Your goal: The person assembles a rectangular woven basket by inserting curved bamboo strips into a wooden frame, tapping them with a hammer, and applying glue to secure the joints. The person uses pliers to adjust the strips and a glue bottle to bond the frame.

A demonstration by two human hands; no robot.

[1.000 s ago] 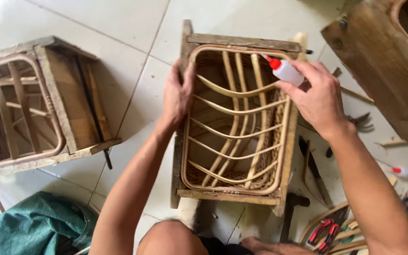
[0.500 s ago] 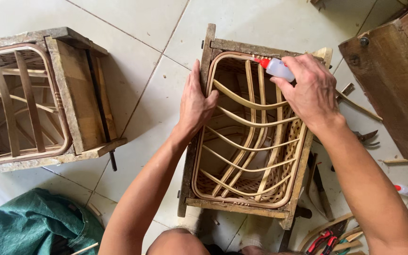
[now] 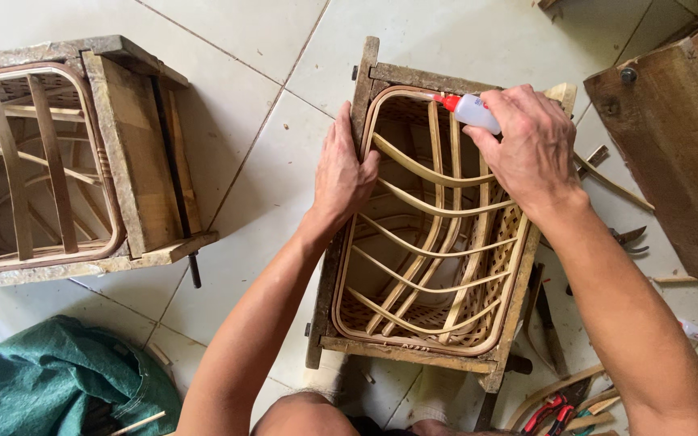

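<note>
A person's left hand [image 3: 342, 173] grips the rattan-woven wooden frame [image 3: 426, 234]; right hand [image 3: 531, 145], fingers closed, holds a red-tipped glue bottle [image 3: 470, 111].

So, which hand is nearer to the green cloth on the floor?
Left. The left hand grips the near-side edge of the wooden frame, closer to the green cloth; the right hand holds a small bottle farther away.
</note>
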